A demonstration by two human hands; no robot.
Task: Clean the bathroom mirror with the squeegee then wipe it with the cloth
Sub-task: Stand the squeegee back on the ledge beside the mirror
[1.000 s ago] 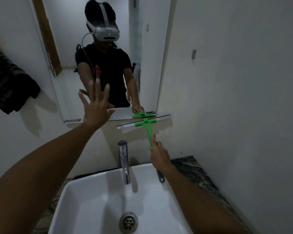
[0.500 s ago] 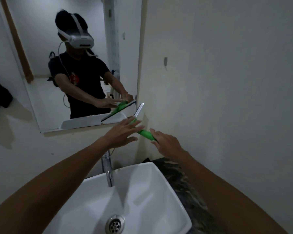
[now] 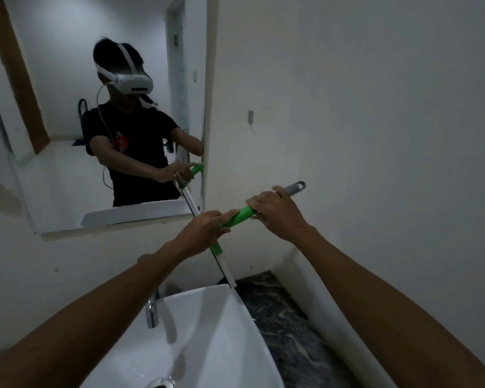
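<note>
The squeegee (image 3: pixel 240 216) has a green handle with a grey hanging end and a long white-and-black blade. It is held off the glass, below the right lower corner of the wall mirror (image 3: pixel 67 175), its blade running steeply down towards the basin. My right hand (image 3: pixel 277 212) grips the upper part of the handle near the grey end. My left hand (image 3: pixel 205 228) holds the handle close to the blade's head. No cloth is in view.
A white basin (image 3: pixel 207 331) with a chrome tap (image 3: pixel 152 310) sits below my arms. A dark marbled counter (image 3: pixel 286 317) runs to its right against the white wall. A small hook (image 3: pixel 250 116) is fixed on that wall. The mirror reflects a person wearing a headset.
The squeegee has come off the mirror's lower edge and turned, its blade now pointing down. My left hand left the glass and took the handle. My view swung right.
</note>
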